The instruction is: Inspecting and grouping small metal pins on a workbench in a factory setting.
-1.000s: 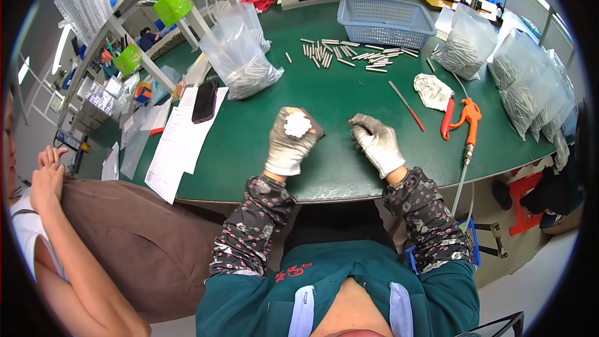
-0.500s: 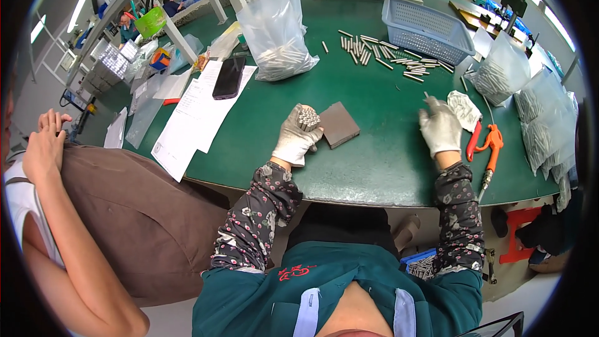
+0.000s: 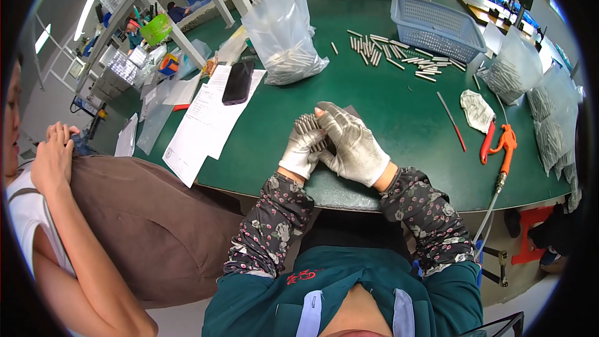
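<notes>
Gripping a bundle of short metal rods [image 3: 307,126] upright, our gloved left hand [image 3: 304,151] is curled closed around it near the front edge of the green table [image 3: 387,112]. Our gloved right hand [image 3: 352,143] lies over the bundle's side, fingers bent against it, touching the left. Loose rods [image 3: 399,56] lie well apart by the blue basket [image 3: 437,26].

Two gloved hands, the left hand [image 3: 301,150] and the right hand [image 3: 352,143], met near the table edge. One blue basket [image 3: 437,25], one black phone [image 3: 238,81] and one orange air gun [image 3: 502,146] lay there. Loose metal rods [image 3: 387,53] far right were too many to count.
</notes>
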Action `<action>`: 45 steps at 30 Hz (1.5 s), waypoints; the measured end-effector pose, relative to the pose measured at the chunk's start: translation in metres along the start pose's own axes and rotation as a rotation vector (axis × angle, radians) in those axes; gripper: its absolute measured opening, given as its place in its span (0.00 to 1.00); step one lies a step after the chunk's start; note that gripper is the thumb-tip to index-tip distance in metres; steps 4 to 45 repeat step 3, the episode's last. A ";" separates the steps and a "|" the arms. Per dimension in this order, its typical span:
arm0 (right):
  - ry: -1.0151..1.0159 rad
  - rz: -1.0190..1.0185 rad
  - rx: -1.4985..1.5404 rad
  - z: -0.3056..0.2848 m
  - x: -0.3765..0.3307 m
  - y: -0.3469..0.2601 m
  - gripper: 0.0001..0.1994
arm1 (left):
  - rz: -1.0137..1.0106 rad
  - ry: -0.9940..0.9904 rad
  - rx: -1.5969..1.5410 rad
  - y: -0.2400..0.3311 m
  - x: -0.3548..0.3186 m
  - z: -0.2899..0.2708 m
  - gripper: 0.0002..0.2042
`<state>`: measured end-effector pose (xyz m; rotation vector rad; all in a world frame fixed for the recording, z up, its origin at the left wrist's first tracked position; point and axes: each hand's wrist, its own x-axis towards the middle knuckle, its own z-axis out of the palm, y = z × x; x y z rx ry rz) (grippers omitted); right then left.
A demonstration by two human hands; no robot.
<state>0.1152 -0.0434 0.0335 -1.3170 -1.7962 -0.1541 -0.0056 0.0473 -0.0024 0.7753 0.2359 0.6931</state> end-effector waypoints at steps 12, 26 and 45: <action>-0.094 -0.011 0.107 0.001 0.001 0.002 0.34 | -0.063 -0.087 -0.007 -0.004 -0.002 -0.002 0.19; -0.094 -0.011 0.107 0.001 0.001 0.002 0.34 | -0.063 -0.087 -0.007 -0.004 -0.002 -0.002 0.19; -0.094 -0.011 0.107 0.001 0.001 0.002 0.34 | -0.063 -0.087 -0.007 -0.004 -0.002 -0.002 0.19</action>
